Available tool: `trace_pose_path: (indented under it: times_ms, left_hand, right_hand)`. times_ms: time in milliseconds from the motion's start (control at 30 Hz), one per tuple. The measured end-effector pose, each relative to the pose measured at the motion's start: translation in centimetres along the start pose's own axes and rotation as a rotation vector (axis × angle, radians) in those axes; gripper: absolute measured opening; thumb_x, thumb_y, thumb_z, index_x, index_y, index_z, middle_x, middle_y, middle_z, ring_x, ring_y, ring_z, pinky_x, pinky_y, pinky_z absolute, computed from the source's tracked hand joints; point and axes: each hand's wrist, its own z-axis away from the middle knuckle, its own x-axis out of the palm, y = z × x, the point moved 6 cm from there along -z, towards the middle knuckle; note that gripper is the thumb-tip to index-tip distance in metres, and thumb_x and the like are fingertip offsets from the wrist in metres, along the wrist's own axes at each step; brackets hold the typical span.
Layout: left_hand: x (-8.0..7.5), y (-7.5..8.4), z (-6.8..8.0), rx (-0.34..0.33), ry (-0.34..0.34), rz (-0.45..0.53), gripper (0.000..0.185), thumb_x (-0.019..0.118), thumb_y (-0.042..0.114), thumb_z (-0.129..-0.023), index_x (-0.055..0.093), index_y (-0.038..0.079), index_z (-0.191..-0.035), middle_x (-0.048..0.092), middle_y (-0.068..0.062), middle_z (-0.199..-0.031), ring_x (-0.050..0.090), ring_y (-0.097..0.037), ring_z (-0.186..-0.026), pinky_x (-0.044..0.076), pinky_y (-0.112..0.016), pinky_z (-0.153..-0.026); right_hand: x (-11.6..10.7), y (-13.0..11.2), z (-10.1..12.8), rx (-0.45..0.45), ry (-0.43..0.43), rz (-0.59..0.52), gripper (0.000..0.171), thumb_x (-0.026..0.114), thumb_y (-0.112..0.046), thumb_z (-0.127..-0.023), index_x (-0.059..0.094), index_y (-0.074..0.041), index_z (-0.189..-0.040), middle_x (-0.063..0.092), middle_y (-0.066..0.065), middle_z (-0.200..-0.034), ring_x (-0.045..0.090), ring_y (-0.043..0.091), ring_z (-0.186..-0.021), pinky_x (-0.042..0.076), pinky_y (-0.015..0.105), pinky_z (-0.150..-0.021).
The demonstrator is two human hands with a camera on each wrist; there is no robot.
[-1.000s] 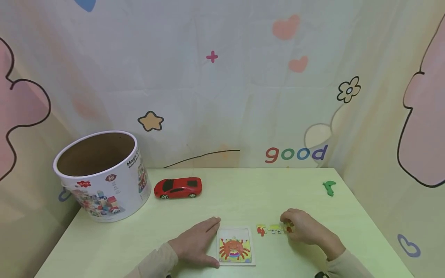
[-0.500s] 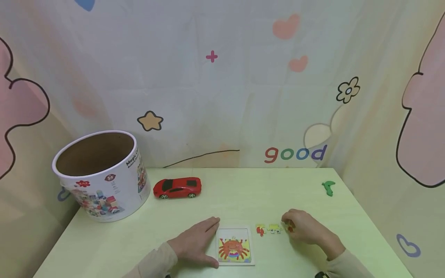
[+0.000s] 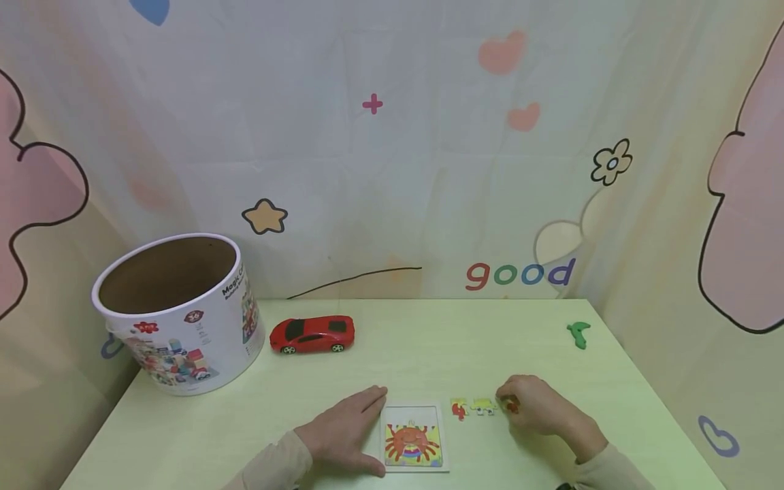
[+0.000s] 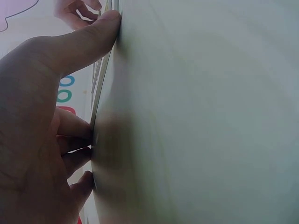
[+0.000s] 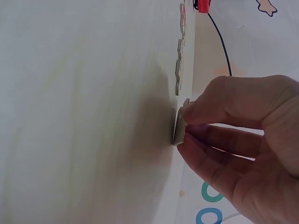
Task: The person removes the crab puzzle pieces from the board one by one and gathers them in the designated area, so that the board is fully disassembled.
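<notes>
At nine o'clock stand the tub (image 3: pixel 177 313) and red car (image 3: pixel 312 333). The left hand (image 3: pixel 343 435) lies flat, relaxed, against the crab puzzle board (image 3: pixel 413 439). The right hand (image 3: pixel 539 408) pinches a puzzle piece (image 5: pixel 179 126) — plain at the wrist, probably red overhead — by two loose pieces (image 3: pixel 471 408). At two o'clock, a green toy (image 3: pixel 578 333).

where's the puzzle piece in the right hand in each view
Head: the puzzle piece is low and right of centre, under the right hand, at the right end of the loose row.
Left wrist: not in view.
Right wrist: pinched at centre, edge-on against the table.
Shared landmark: red toy car, top edge in the right wrist view.
</notes>
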Motion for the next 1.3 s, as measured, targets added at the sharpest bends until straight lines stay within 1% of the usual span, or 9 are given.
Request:
trace_pose_path:
  times_ms: [67,167,333,500,733,900,1033,1100,1300]
  left_hand:
    - [0.0,0.0,0.0,-0.001,-0.001,0.001,0.113,0.055,0.082,-0.074,0.03,0.003,-0.152,0.024,-0.008,-0.161,0.027,-0.025,-0.147,0.031,-0.038,-0.118]
    - [0.1,-0.1,-0.1,-0.004,-0.003,0.007,0.113,0.054,0.083,-0.074,0.03,0.004,-0.152,0.024,-0.008,-0.161,0.027,-0.026,-0.147,0.031,-0.038,-0.117]
    - [0.2,-0.3,-0.1,0.005,0.005,0.005,0.113,0.052,0.084,-0.074,0.03,0.005,-0.152,0.025,-0.008,-0.161,0.028,-0.026,-0.146,0.032,-0.04,-0.117]
    - [0.0,-0.3,-0.1,0.004,0.01,-0.003,0.113,0.053,0.084,-0.074,0.031,0.004,-0.152,0.025,-0.008,-0.16,0.028,-0.026,-0.146,0.032,-0.039,-0.117]
    - [0.0,-0.2,-0.1,0.007,0.009,0.001,0.114,0.053,0.083,-0.074,0.031,0.004,-0.152,0.025,-0.008,-0.16,0.028,-0.026,-0.146,0.032,-0.038,-0.117]
    - [0.1,-0.2,-0.1,0.016,0.02,-0.001,0.113,0.054,0.083,-0.074,0.032,0.004,-0.151,0.026,-0.009,-0.16,0.029,-0.027,-0.146,0.033,-0.038,-0.116]
    - [0.1,-0.2,0.0,0.009,0.012,0.0,0.112,0.054,0.083,-0.074,0.032,0.004,-0.151,0.026,-0.008,-0.16,0.029,-0.026,-0.146,0.033,-0.039,-0.116]
    - [0.0,-0.2,-0.1,0.001,0.004,0.004,0.112,0.054,0.083,-0.074,0.031,0.004,-0.152,0.025,-0.008,-0.16,0.028,-0.026,-0.146,0.032,-0.039,-0.117]
    - [0.0,-0.1,0.0,-0.005,-0.012,0.009,0.112,0.055,0.082,-0.075,0.03,0.004,-0.152,0.024,-0.008,-0.161,0.027,-0.025,-0.147,0.031,-0.038,-0.118]
  right_hand:
    - [0.0,0.0,-0.1,-0.011,0.007,0.007,0.028,0.075,0.0,-0.072,0.075,-0.008,-0.098,0.069,-0.002,-0.094,0.058,0.011,-0.083,0.054,0.037,-0.077]
    - [0.0,0.0,-0.2,-0.022,0.01,0.015,0.026,0.074,0.0,-0.071,0.076,-0.009,-0.096,0.07,-0.003,-0.093,0.059,0.01,-0.083,0.054,0.037,-0.077]
    - [-0.2,-0.3,-0.1,-0.066,0.003,0.02,0.023,0.074,0.001,-0.072,0.076,-0.008,-0.093,0.069,-0.003,-0.091,0.059,0.01,-0.081,0.055,0.035,-0.074]
    - [-0.3,-0.4,-0.2,-0.108,0.013,0.032,0.022,0.071,0.004,-0.074,0.076,-0.009,-0.091,0.067,-0.003,-0.089,0.059,0.01,-0.08,0.054,0.031,-0.072]
    - [0.0,0.0,-0.2,-0.086,0.016,0.008,0.022,0.071,0.006,-0.077,0.076,-0.009,-0.093,0.067,-0.003,-0.09,0.062,0.013,-0.082,0.056,0.034,-0.075]
    - [-0.1,0.2,-0.1,-0.076,0.023,-0.016,0.022,0.072,0.004,-0.078,0.075,-0.011,-0.092,0.067,-0.004,-0.091,0.059,0.009,-0.081,0.055,0.031,-0.073]
    - [-0.3,-0.3,-0.2,-0.094,0.049,-0.033,0.021,0.07,0.004,-0.078,0.074,-0.009,-0.095,0.067,-0.002,-0.092,0.057,0.008,-0.078,0.054,0.028,-0.07]
    - [-0.4,-0.7,-0.4,-0.108,0.06,-0.034,0.021,0.07,0.003,-0.079,0.074,-0.007,-0.098,0.068,-0.001,-0.092,0.056,0.008,-0.078,0.054,0.027,-0.07]
    - [0.1,-1.8,-1.1,-0.091,0.036,-0.069,0.022,0.071,-0.001,-0.081,0.074,-0.006,-0.102,0.069,0.0,-0.097,0.056,0.008,-0.08,0.056,0.03,-0.075]
